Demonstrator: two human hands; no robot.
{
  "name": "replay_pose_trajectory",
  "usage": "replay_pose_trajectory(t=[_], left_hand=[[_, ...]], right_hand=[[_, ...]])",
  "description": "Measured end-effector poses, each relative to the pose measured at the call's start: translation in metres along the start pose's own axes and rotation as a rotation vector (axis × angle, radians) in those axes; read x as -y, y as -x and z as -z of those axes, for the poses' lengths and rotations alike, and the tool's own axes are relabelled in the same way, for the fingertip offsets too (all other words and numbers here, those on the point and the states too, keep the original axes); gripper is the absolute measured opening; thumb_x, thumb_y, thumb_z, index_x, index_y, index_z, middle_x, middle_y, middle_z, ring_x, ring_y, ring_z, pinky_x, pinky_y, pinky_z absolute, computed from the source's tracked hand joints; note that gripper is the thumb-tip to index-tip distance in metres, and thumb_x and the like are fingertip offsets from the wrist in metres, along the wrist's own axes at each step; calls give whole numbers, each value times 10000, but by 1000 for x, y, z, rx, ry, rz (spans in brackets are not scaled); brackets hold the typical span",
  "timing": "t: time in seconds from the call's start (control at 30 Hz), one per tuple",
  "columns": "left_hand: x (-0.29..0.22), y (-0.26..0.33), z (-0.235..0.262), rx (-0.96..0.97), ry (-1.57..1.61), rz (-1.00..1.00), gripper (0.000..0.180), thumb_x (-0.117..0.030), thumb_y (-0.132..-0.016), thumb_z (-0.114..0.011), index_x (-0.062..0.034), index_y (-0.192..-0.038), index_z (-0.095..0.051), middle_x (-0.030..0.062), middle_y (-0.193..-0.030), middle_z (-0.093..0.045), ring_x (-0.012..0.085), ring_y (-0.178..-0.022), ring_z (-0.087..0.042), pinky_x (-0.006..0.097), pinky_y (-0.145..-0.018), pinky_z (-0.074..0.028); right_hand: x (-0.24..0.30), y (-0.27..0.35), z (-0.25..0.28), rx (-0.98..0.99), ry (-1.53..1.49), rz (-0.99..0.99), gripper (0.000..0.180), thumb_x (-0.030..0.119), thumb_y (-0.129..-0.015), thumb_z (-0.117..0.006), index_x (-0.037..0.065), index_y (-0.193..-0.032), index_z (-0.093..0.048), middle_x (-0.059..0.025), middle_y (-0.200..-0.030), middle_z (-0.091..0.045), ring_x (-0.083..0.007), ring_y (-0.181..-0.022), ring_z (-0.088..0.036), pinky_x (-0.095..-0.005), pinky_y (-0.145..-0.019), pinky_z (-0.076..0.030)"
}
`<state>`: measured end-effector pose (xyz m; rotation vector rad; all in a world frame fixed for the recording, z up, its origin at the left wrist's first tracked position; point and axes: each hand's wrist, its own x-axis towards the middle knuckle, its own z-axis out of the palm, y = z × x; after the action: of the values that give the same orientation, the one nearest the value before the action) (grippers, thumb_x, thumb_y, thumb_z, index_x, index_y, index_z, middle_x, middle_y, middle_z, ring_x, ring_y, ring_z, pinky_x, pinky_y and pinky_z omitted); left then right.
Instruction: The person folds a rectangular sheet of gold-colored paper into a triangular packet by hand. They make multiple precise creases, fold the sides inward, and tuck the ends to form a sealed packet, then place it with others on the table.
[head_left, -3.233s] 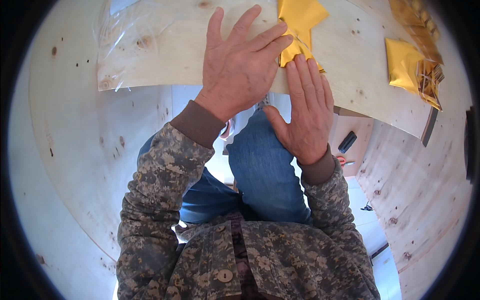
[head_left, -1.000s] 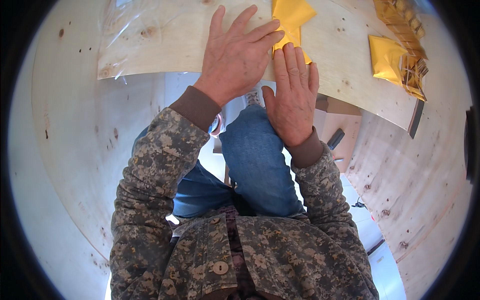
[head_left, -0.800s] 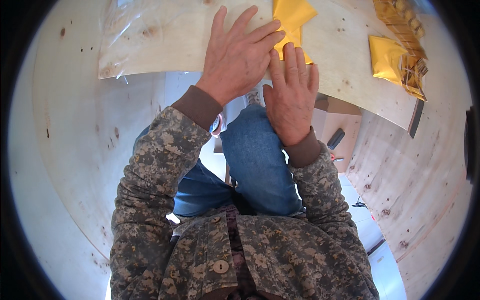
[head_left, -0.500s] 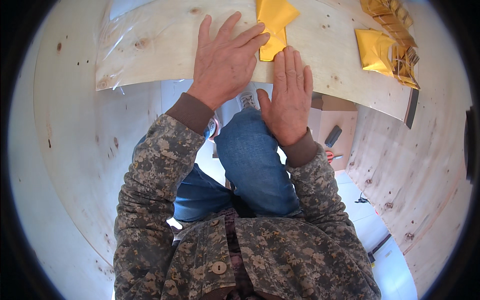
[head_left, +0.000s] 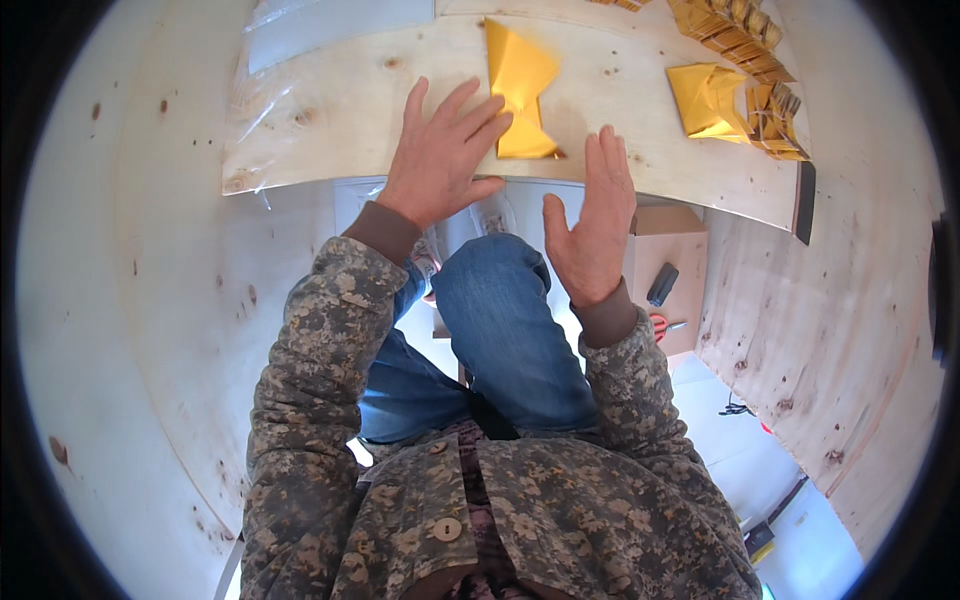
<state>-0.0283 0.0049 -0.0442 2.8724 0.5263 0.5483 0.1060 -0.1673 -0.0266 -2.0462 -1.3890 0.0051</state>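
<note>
A golden-yellow sheet of folded paper (head_left: 520,95), pinched in at its middle and flared at both ends, lies on the wooden tabletop (head_left: 370,110). My left hand (head_left: 440,155) is spread open at its left side, with the fingertips at the paper's left edge; whether they press on it I cannot tell. To the right of the paper, my right hand (head_left: 592,220) stands apart from it over the table's front edge, fingers straight, thumb out, holding nothing.
On the right of the table lie a flat folded yellow paper piece (head_left: 708,100) and bundles of folded golden paper (head_left: 735,35). Clear plastic film (head_left: 262,110) covers the left end. Below, a cardboard box (head_left: 672,250) carries a dark block (head_left: 662,284) and red-handled scissors (head_left: 662,326).
My right hand has come off the paper's lower end and tilted up, away to the right. My left hand's fingers have shifted to the paper's left edge. The view has moved slightly.
</note>
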Motion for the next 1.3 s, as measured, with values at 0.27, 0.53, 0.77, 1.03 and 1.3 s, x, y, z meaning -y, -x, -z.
replay_pose_trajectory(t=[0.27,0.53,0.77,1.03,1.3], left_hand=[[-31,25,30,-325,27,-63,307,-131,-684,-792,-140,-989,-755,-16,-1088,-730,219,-1172,-625,592,-1160,-290],[-147,43,129,-731,1500,790,187,-149,-942,-735,-43,-1095,-749,58,-1003,-745,99,-951,-665,208,-813,-494],[-203,72,173,-715,1773,821,177,-144,-965,-716,-31,-1100,-736,5,-986,-717,47,-876,-618,198,-792,-491],[-219,87,183,-723,1676,684,257,-160,-1002,-669,20,-1182,-702,25,-1057,-712,57,-938,-614,237,-862,-504],[-210,99,206,-708,1559,636,286,-199,-1037,-613,45,-1146,-715,34,-1059,-717,65,-983,-595,246,-898,-461]], right_hand=[[8,41,47,-187,-235,-193,551,0,-861,-656,-29,-1387,-493,-249,-1475,-462,-389,-1351,-466,-445,-1128,-372],[84,63,85,182,-1316,-451,367,199,-1011,-624,-4,-1314,-577,-123,-1257,-649,-205,-1127,-626,-342,-999,-473],[144,72,98,62,-1834,-353,373,235,-981,-692,18,-1269,-601,-99,-1164,-689,-181,-985,-657,-334,-907,-524],[158,72,117,-64,-1765,-359,192,173,-976,-693,14,-1081,-701,-62,-971,-709,-149,-828,-631,-297,-770,-524],[162,71,134,-80,-1627,-294,190,160,-963,-703,4,-1070,-699,-75,-974,-709,-153,-814,-635,-294,-760,-524]])
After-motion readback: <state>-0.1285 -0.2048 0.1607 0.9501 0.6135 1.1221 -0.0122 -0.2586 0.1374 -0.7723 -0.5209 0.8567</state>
